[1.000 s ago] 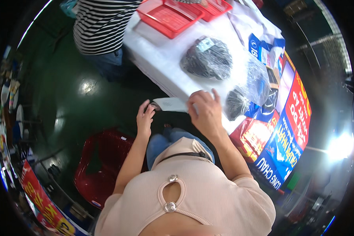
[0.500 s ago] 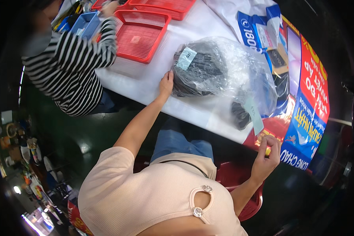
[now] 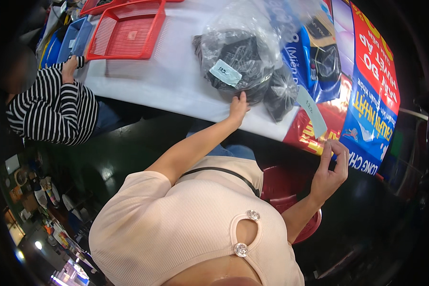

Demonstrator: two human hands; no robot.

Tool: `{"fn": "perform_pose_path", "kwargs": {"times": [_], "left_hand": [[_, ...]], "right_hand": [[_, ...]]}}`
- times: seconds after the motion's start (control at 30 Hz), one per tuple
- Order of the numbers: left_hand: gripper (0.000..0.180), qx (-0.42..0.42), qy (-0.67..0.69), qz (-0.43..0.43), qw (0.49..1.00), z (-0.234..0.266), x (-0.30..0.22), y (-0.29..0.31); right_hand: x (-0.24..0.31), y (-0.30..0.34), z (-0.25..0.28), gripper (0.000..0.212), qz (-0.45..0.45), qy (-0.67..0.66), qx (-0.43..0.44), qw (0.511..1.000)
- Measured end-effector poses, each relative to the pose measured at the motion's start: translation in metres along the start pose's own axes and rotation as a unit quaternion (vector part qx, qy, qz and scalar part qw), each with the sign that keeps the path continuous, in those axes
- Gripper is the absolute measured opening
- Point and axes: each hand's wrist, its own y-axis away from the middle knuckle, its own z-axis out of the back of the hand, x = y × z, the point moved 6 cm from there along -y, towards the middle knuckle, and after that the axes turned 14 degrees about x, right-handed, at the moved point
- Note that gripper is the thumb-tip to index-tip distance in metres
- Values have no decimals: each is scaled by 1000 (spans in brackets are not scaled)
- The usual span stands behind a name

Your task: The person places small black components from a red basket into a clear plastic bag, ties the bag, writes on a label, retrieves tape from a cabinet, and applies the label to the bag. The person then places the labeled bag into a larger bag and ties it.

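A clear plastic bag [image 3: 245,28] with dark contents lies before me on the table, a pale label [image 3: 225,72] stuck to its near side. My left hand [image 3: 239,108] is at the bag's near edge, fingers closed against the plastic. What lies under the fingertips is partly hidden. A smaller bag of dark items [image 3: 280,95] sits just right of that hand. Off the table's near right edge, my right hand [image 3: 333,164] is pinched at the lower end of a pale green paper strip [image 3: 312,112], which extends toward the smaller bag.
Red plastic baskets [image 3: 128,32] and a blue bin [image 3: 75,38] stand at the far left. Beside them is a person in a striped top [image 3: 57,112]. A blue printed bag with a brown box [image 3: 319,31] lies at right. A red stool [image 3: 283,190] stands below the table.
My left hand has shifted right along the bag's near side, and the bag now sits turned, its label lower. The other person's hand has drawn back from the bins.
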Motion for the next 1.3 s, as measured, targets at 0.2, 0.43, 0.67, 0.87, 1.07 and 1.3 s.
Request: {"fn": "perform_pose_path", "kwargs": {"times": [0.2, 0.43, 0.67, 0.87, 1.07, 1.3], "left_hand": [[29, 218, -481, -82, 845, -18, -73, 34], [36, 76, -802, -410, 429, 1, -180, 22], [41, -2, -454, -474, 755, 94, -248, -18], [37, 69, -595, -473, 646, 62, -240, -39], [23, 81, -540, -490, 680, 80, -261, -55], [15, 8, -440, -376, 816, 122, -270, -56]], "right_hand": [[-14, 3, 2, 5, 15, 67, 21, 997], [-10, -1, -18, 5, -12, 97, 45, 994], [12, -9, -48, 4, -34, -40, 24, 998], [38, -24, -67, 4, -19, -3, 24, 1000], [45, -23, -89, 3, -42, -33, 24, 998], [11, -17, -135, 9, -33, -371, 153, 915]]}}
